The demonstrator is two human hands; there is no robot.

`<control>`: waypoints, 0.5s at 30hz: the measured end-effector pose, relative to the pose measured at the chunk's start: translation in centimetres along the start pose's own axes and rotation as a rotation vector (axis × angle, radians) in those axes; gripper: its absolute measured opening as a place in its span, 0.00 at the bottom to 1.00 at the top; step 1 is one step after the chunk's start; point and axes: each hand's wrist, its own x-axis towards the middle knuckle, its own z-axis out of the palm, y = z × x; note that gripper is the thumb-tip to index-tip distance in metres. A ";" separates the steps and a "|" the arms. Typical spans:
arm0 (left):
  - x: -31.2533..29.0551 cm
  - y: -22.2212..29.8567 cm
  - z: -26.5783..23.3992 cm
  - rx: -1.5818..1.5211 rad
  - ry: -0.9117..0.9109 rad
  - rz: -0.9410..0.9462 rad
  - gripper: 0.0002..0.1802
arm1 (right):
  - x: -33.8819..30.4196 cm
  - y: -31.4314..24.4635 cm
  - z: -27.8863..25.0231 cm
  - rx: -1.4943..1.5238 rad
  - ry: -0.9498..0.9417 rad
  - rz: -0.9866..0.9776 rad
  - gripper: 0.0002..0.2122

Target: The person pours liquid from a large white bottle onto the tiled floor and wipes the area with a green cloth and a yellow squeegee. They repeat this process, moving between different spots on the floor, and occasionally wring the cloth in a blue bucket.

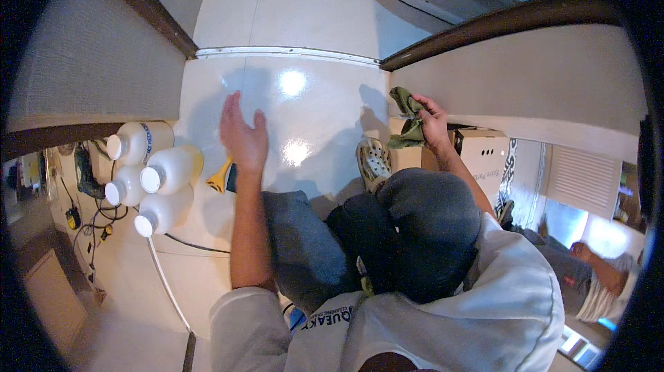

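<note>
My left hand point(243, 135) hovers over the shiny pale floor point(318, 123), its fingers stretched out and nothing in it. Beneath its wrist, a yellow tool point(220, 177) with a flared end is partly covered by my forearm. A crumpled green cloth point(408, 138) hangs from my right hand point(436, 126), pinched between the fingers close to the right-hand wall. Several white plastic jugs point(169, 168) with round white caps stand grouped to the left of my left forearm.
A pale shoe point(374, 163) with holes is on the floor before my knee. Behind my right forearm stands a cardboard box point(481, 154). A metal threshold strip point(287, 52) crosses the doorway ahead. Cables point(104, 216) lie at far left; another person point(595, 272) is at far right.
</note>
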 end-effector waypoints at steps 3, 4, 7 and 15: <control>-2.7 1.9 2.4 -0.134 -0.168 -0.037 0.27 | 0.1 -0.6 0.9 0.202 0.027 0.253 0.17; -4.6 2.4 3.2 -0.155 -0.320 -0.049 0.27 | 0.6 -1.1 1.3 0.276 0.032 0.368 0.17; -7.4 6.3 1.9 0.156 -1.116 0.176 0.29 | 2.4 5.7 0.8 -0.117 0.101 0.002 0.19; -5.2 4.3 -5.1 0.095 -0.653 -0.136 0.26 | -2.6 14.9 8.1 -0.979 -0.100 -0.410 0.28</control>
